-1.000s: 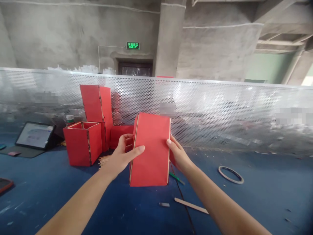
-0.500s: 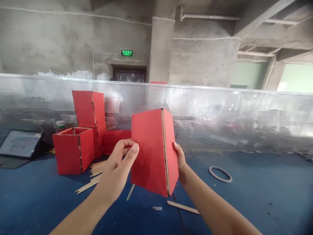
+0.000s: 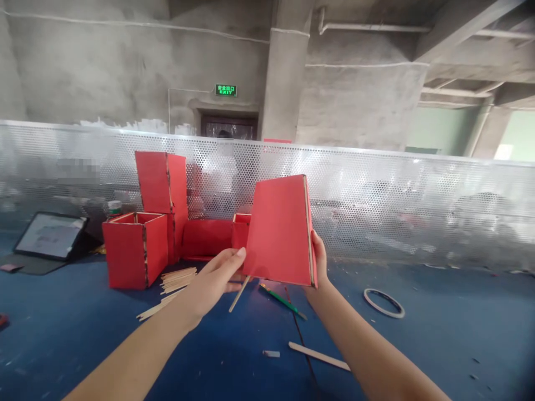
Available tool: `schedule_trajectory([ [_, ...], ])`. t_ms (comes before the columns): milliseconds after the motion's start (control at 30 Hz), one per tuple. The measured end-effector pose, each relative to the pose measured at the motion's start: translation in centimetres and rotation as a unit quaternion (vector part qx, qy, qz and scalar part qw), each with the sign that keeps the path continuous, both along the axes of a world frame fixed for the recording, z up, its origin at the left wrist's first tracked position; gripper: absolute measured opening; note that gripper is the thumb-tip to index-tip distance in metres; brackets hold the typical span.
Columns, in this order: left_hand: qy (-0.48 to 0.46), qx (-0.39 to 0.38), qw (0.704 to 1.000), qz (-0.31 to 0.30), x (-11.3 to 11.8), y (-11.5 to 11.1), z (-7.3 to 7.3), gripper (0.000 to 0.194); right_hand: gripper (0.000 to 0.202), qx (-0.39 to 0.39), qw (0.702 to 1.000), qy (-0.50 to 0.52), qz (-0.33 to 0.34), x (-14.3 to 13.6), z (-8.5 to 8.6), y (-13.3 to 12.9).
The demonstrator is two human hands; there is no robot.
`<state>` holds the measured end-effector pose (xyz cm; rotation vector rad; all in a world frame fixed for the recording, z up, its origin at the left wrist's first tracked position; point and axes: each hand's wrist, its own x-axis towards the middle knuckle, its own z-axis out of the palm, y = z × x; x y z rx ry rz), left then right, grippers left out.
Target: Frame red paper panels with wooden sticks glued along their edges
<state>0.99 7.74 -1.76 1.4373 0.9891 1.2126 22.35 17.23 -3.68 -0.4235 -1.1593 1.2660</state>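
Note:
A red box-like piece (image 3: 278,231) with pale, dark-marked edges is held up above the blue table, tilted. My right hand (image 3: 320,262) grips its right side, with part of the fingers hidden behind it. At its lower left edge is my left hand (image 3: 223,267), thumb against the edge and fingers partly behind. An open-topped red box (image 3: 125,253) stands at the left, beside a tall red stack (image 3: 156,184). Another red piece (image 3: 208,238) lies behind my left hand, and a small red box (image 3: 241,231) is partly hidden by the held piece.
Wooden sticks (image 3: 178,280) lie in a pile left of centre. A green brush (image 3: 284,302), a flat stick (image 3: 320,356) and a tape ring (image 3: 383,303) lie on the blue table (image 3: 438,334). A tablet (image 3: 50,235) stands at the left. A perforated metal screen (image 3: 418,206) runs behind.
The held red piece has turned and moved up and to the right. My left hand has shifted to its lower edge. The green brush and small red box have come into view.

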Motion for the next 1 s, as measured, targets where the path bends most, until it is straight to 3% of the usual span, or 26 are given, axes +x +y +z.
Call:
schedule_trajectory([
  [200,0.022,-0.035,0.999,-0.003,-0.1,0.1,0.1,0.058,0.035,-0.051,0.994,0.091,0.031,-0.3,0.5,0.4],
  [367,0.063,0.008,0.998,0.013,-0.2,0.5,-0.4,0.038,0.035,-0.103,0.986,0.117,0.060,-0.4,1.2,-0.3],
  [500,0.120,0.066,0.990,0.033,-0.4,1.1,-0.7,0.041,0.035,-0.123,0.980,0.144,0.065,-0.5,1.3,-0.2],
  [867,0.341,0.154,0.923,0.088,-0.2,0.4,-0.5,0.039,0.033,-0.136,0.969,0.193,0.073,-0.3,1.2,0.1],
  [1000,0.419,0.166,0.887,0.102,-1.5,0.4,-0.1,0.033,0.031,-0.131,0.964,0.211,0.093,-0.2,1.6,0.1],
])
